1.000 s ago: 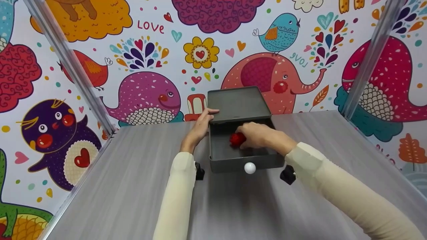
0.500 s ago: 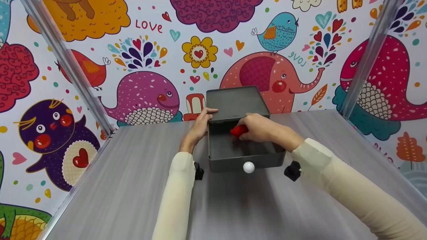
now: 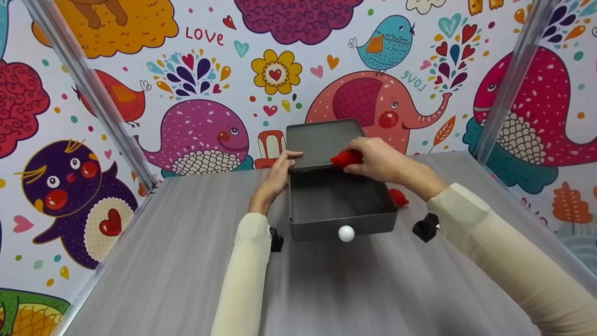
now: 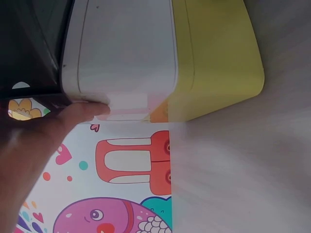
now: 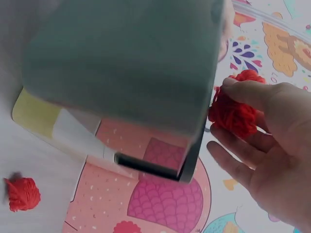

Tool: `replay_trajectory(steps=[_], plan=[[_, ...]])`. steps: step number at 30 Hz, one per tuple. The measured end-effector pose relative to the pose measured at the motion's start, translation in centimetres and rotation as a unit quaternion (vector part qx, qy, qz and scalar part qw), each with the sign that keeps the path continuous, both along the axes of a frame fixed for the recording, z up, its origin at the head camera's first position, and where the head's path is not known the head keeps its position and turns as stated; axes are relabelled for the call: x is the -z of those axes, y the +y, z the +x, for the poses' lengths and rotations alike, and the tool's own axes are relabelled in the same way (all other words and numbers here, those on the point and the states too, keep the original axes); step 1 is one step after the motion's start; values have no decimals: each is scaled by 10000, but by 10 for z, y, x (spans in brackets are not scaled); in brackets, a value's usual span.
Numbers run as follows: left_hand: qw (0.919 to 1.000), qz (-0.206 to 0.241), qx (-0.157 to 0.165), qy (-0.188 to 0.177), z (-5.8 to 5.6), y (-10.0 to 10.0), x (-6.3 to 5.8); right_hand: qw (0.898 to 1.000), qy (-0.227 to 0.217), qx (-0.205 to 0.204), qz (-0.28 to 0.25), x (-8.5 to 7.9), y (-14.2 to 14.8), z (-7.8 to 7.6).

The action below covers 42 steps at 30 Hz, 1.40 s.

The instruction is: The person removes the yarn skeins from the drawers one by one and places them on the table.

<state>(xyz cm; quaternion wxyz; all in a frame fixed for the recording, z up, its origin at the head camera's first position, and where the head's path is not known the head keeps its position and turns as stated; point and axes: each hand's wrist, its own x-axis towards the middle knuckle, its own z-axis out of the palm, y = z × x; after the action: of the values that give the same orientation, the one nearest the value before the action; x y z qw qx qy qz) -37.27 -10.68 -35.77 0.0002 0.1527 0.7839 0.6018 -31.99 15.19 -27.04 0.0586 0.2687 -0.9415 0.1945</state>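
Note:
A small drawer cabinet stands at the back of the table. Its grey top panel (image 3: 322, 140) faces up, and its dark grey drawer (image 3: 336, 205) is pulled out, with a white round knob (image 3: 346, 233) on the front. My right hand (image 3: 380, 161) pinches a red yarn ball (image 5: 238, 107) above the drawer's back part, overlapping the top panel. My left hand (image 3: 275, 175) rests at the cabinet's upper left, fingers extended along the top edge; in the left wrist view, a finger lies against the white casing (image 4: 126, 43). Another red yarn ball (image 3: 399, 197) lies right of the drawer.
Under the white part of the casing comes a yellow part (image 4: 218, 53). The grey wood-grain table (image 3: 186, 261) reaches back to a wall with cartoon animals (image 3: 205, 130). Metal posts (image 3: 508, 84) stand at both sides.
My right hand has lifted the red yarn ball out of the drawer, up and slightly right. The second ball beside the drawer has come into sight. My left hand stays at the cabinet.

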Motion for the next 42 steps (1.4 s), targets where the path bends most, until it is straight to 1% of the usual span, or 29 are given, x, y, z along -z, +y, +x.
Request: replay_trajectory(steps=[3, 6, 11, 15, 21, 29, 32, 36, 42], plan=[[10000, -42, -10, 61, 0, 0, 0, 9997, 83, 67, -227, 0, 8, -3], [10000, -73, -10, 54, -1, 0, 0, 9985, 138, 227, -475, 2, 18, -5], [9999, -96, -20, 115, -1, -1, 0, 9940, 325, 433, -946, 10, 38, -11], [9998, -55, -29, 168, -2, 0, 0, 9907, 402, 566, -1169, 14, 56, -15], [9998, -97, 104, 133, -3, 0, 1, 9878, 366, 984, -1153, 26, 85, -19], [9996, -143, 153, 214, -1, -4, 2, 9852, -27, 1295, -1127, 53, 115, -30], [9995, -129, 182, 202, -1, -4, 2, 9837, -147, 1377, -1150, 63, 123, -34], [9997, -70, 206, 99, -1, -4, 2, 9817, -258, 1497, -1146, 76, 130, -38], [9999, -63, 127, 44, -2, -4, 2, 9791, -515, 1649, -1076, 90, 139, -44]])
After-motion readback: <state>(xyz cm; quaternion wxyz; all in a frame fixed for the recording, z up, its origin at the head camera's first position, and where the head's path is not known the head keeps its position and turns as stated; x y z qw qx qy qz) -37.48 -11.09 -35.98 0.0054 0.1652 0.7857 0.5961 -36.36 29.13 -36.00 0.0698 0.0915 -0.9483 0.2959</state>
